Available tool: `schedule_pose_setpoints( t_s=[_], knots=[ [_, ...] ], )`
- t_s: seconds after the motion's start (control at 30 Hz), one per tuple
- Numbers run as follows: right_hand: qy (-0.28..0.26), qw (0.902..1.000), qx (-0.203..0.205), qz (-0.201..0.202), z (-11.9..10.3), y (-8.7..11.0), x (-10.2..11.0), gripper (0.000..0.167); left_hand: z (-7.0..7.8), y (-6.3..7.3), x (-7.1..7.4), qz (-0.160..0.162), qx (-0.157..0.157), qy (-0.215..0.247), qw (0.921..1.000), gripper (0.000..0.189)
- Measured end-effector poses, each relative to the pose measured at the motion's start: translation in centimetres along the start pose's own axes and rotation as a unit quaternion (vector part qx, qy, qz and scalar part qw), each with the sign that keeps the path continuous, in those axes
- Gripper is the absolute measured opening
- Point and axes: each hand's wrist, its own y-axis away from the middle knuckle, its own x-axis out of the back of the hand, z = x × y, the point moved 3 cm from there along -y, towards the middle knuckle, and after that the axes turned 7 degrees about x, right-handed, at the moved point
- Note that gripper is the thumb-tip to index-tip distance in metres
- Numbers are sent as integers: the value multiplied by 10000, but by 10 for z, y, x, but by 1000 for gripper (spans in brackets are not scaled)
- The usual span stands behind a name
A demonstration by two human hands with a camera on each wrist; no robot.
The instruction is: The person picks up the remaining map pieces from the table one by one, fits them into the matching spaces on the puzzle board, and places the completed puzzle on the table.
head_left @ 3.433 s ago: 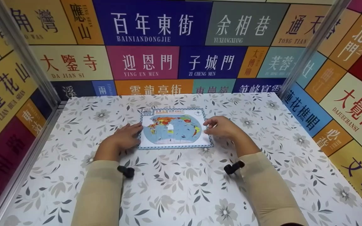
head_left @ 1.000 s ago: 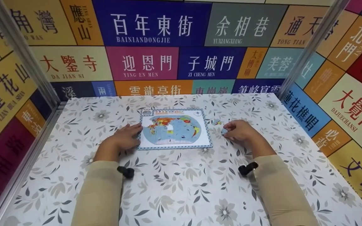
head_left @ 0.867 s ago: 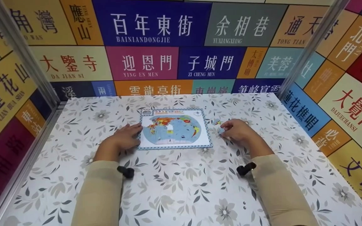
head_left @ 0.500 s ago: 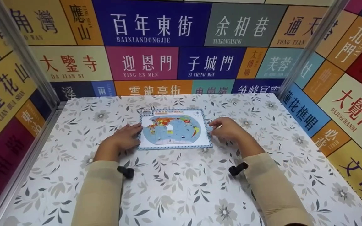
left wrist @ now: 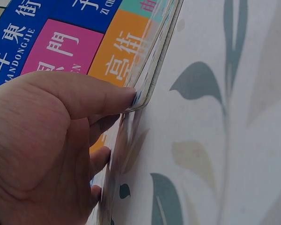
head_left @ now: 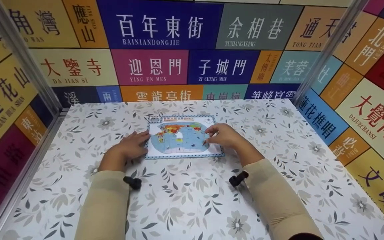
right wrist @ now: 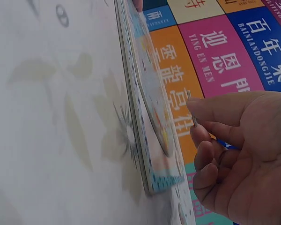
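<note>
A world map jigsaw board (head_left: 185, 156) with a blue dotted border lies on the table, a white gap (head_left: 179, 135) showing in the middle of its map. My left hand (head_left: 130, 146) rests at its left edge; in the left wrist view the thumb (left wrist: 112, 99) presses on the board's corner, other fingers along the side. Over the right part of the map, my right hand (head_left: 225, 137) pinches a small thin jigsaw piece (right wrist: 192, 112), seen edge-on in the right wrist view between thumb and index finger, above the board. Its other fingers are curled.
The table (head_left: 178, 206) wears a white cloth printed with grey leaves and flowers. Colourful sign-covered walls (head_left: 158, 66) stand behind and on both sides, with metal posts (head_left: 328, 50) at the corners. Black camera mounts (head_left: 238, 179) sit at the wrists.
My right hand was right of the board a second ago, pinching a blue piece beside another loose one. It has moved left over the map. My left hand has stayed put.
</note>
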Motion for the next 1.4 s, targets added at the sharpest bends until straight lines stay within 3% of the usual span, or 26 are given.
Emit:
schedule_pose_setpoints(
  t_s=[0.2,0.43,0.67,1.13,1.4],
  knots=[
    [-333,9994,72,-118,-13,-10,-14,40,-2,-1,-1,19,-120,-119,9999,70],
    [-444,9981,366,-203,-22,-25,-31,40,-4,-2,-1,14,1,-31,10000,70],
    [-451,9976,519,-49,-35,-39,-43,38,-4,-3,-2,140,-234,-255,9993,71],
    [-323,9988,358,-29,-56,-61,-57,33,-1,-1,-2,167,-192,-168,9995,71],
    [-153,9997,169,-52,-56,-70,-64,30,-1,-1,-1,51,-121,-111,9999,70]
  ],
)
